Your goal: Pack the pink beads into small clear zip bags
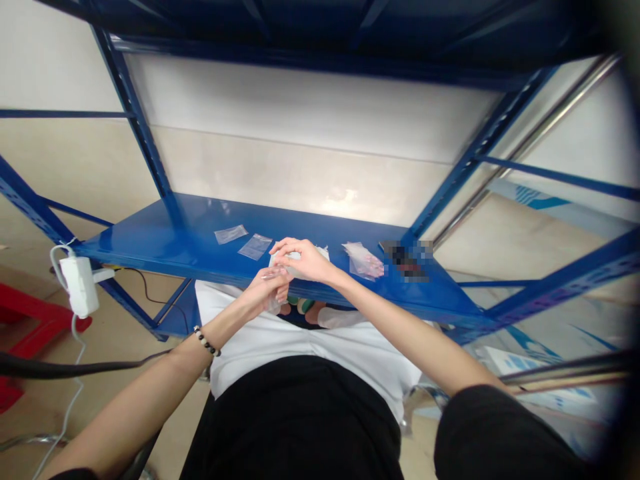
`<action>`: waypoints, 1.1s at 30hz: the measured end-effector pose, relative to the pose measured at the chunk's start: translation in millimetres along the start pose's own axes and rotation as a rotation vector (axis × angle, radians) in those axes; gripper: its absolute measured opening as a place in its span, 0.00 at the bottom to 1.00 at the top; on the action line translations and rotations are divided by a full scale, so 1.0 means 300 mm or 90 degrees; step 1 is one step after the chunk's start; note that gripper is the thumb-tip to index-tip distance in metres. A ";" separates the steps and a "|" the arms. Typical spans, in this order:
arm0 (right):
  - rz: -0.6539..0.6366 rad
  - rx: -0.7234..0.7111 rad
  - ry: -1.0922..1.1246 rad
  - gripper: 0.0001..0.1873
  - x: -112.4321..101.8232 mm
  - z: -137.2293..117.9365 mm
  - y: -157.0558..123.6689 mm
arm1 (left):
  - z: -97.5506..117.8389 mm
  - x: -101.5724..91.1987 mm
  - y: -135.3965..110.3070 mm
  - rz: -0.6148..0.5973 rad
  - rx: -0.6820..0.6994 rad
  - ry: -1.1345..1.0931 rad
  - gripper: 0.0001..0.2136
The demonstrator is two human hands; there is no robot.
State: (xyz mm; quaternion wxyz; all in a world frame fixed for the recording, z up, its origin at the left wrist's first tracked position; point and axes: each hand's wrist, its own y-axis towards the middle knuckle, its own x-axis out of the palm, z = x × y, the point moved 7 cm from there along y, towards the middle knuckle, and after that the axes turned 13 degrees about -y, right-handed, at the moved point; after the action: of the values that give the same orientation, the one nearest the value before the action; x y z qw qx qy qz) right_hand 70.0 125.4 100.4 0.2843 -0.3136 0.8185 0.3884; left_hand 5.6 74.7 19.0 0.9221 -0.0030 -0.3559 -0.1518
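The fingers (283, 248) of the right hand (307, 261) are curled and pinched closed on a clear plastic bag (295, 256), which is held just above the front edge of a blue steel shelf (150, 247). The left hand (265, 290) is half closed below, and the bag appears to be gripped by it too. Both forearms are raised and angled inward. A flat bag (231, 234) and another flat bag (255, 247) are lying left of the hands, and a crumpled bag (363, 261) right of them.
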 end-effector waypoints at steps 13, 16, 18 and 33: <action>0.053 0.083 -0.278 0.03 -0.045 0.325 0.098 | 0.011 0.022 -0.016 -0.020 0.006 0.008 0.14; 0.016 0.053 -0.293 0.03 -0.023 0.333 0.118 | 0.011 0.015 -0.009 -0.008 0.006 0.015 0.14; 0.006 0.046 -0.303 0.02 -0.012 0.330 0.125 | 0.011 0.012 -0.008 -0.001 0.002 0.018 0.14; 0.008 0.055 -0.289 0.02 0.020 0.290 0.158 | 0.014 0.002 -0.003 0.004 0.003 0.038 0.14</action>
State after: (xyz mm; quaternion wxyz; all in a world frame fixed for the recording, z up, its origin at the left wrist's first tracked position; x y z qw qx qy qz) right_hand 50.6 218.3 71.3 0.4716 -0.2006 0.7515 0.4154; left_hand 3.2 74.3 22.4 0.9328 0.0028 -0.3286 -0.1478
